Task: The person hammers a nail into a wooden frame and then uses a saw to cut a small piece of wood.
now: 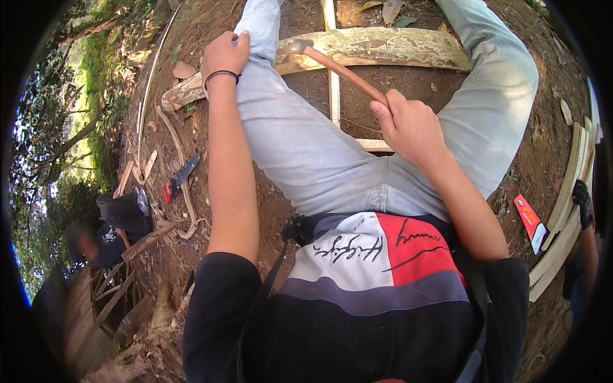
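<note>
My right hand [412, 127] is wrapped round the wooden handle of a hammer [348, 75], near its end. The hammer slants up to the left between my legs, its rounded metal head [299, 46] in front of a log [383, 46] with pale, patchy bark. My left hand [225, 56] rests on my left knee, holding nothing; some of its fingertips are hidden. Below the log runs a narrow wooden strip [334, 96], pointing toward me. A short crosswise wooden strip [375, 145] shows near my lap.
On the dirt to the left lie a red-handled saw [182, 177] and a crooked branch [179, 137]. A flat red and white piece [530, 220] is at the right, beside long wooden strips [568, 204] touched by another person's gloved hand [582, 203]. Another person [121, 217] is at far left.
</note>
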A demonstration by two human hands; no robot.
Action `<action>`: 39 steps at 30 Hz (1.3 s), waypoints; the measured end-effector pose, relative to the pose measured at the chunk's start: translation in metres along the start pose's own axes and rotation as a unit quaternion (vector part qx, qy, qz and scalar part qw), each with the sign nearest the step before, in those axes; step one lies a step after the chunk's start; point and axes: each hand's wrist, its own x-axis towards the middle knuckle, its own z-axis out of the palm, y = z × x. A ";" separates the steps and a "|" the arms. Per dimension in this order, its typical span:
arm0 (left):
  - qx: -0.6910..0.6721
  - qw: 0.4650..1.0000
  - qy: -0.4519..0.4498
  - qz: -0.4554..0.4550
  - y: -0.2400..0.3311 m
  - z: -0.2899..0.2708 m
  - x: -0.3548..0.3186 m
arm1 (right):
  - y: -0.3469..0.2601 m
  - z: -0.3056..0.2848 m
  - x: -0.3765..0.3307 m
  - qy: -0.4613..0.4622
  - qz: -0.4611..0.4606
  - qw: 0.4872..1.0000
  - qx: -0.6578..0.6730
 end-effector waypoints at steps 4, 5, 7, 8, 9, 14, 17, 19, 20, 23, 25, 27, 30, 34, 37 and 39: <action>-0.024 1.000 0.000 -0.012 0.005 -0.004 -0.002 | 0.007 0.013 0.006 -0.042 0.010 0.999 -0.025; -0.027 1.000 0.008 -0.010 0.003 -0.003 -0.002 | -0.004 0.008 0.002 -0.035 -0.016 0.999 -0.023; -0.028 0.999 0.020 -0.007 -0.002 0.001 -0.002 | -0.013 -0.004 -0.004 -0.025 -0.090 0.996 0.011; -0.031 0.999 0.025 -0.007 -0.002 0.000 -0.002 | -0.015 -0.013 -0.006 -0.016 -0.136 0.990 0.043; -0.035 0.999 0.030 -0.007 0.001 -0.001 -0.003 | -0.015 -0.016 -0.007 -0.008 -0.181 0.981 0.074; -0.044 0.998 0.033 -0.010 0.001 -0.002 -0.002 | 0.014 0.016 0.017 -0.069 -0.016 0.997 0.026; -0.054 0.997 0.044 -0.017 0.001 -0.002 -0.002 | 0.011 0.013 0.017 -0.049 -0.011 0.998 0.049; -0.046 0.998 0.045 -0.006 -0.005 0.003 -0.001 | 0.000 0.002 0.009 -0.024 -0.051 0.992 0.117; -0.042 0.998 0.049 -0.005 0.000 -0.003 -0.002 | -0.007 -0.010 0.008 -0.007 -0.065 0.985 0.159; -0.048 0.998 0.034 -0.015 0.007 -0.005 -0.006 | 0.001 -0.005 0.010 -0.011 -0.041 0.990 0.138; -0.045 0.998 0.032 -0.015 0.003 -0.005 -0.004 | 0.016 0.015 0.015 -0.057 0.050 0.997 0.006; -0.049 0.998 0.029 -0.019 0.004 -0.006 0.000 | 0.015 0.025 0.017 -0.076 0.035 0.996 -0.001; -0.052 0.998 0.024 -0.027 -0.001 -0.002 -0.001 | -0.001 0.019 0.014 -0.048 -0.011 0.997 0.060; -0.055 0.997 0.053 0.018 -0.004 0.005 -0.001 | -0.009 0.010 0.003 0.025 -0.087 0.979 0.183; -0.042 0.998 0.032 -0.016 0.002 -0.002 -0.001 | 0.010 0.018 0.015 -0.034 0.040 0.987 0.150; -0.046 0.998 0.021 -0.021 0.001 -0.003 0.002 | 0.014 0.013 0.028 -0.141 0.153 0.958 0.197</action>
